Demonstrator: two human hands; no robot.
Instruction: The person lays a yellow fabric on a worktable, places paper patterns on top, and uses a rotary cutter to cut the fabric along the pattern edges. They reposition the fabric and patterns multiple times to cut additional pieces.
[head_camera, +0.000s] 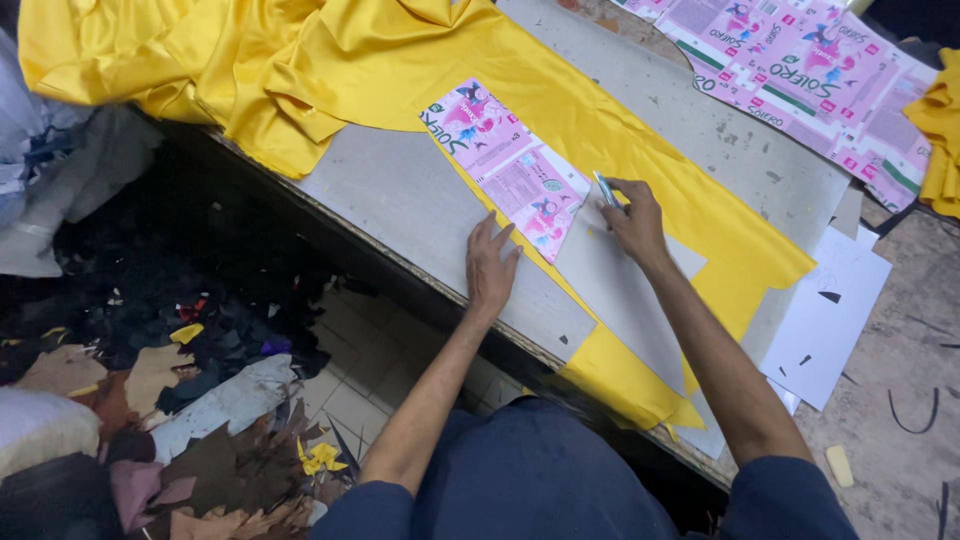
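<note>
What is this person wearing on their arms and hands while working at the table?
Both arms are bare below short dark navy sleeves that end above the elbows. The left hand and the right hand wear no gloves, and no rings, watch or bracelets show. The dark navy clothing continues over the lap.

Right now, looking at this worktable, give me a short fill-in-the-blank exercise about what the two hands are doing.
1. The left hand presses flat on a pink printed ____ template.
2. The right hand holds a slim marking tool against the template's ____ edge.
3. The template lies on ____ fabric spread across the table.
4. Fabric scraps litter the ____ beside the table.

Missing words: cardboard; right; yellow; floor
</note>
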